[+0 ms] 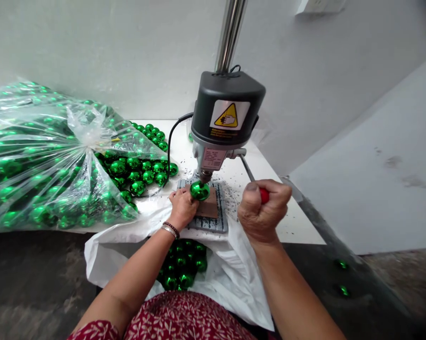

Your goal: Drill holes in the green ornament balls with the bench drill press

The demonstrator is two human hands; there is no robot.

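Observation:
A shiny green ball (200, 191) sits under the chuck of a dark grey drill press (229, 106), above a brown block (209, 208) on the grey slotted base (222, 218). My left hand (183, 206) grips the ball from its left side, with a bracelet at the wrist. The drill tip seems to meet the top of the ball. My right hand (263, 208) is closed around the red knob (264, 195) of the metal feed lever (247, 167), right of the machine.
A large clear bag (89, 137) full of green balls covers the left of the white table (305, 226), with loose balls (137, 188) beside it. Dark shavings lie around the base. A white cloth (227, 269) holds more balls below the edge. Two balls (343, 290) lie on the floor.

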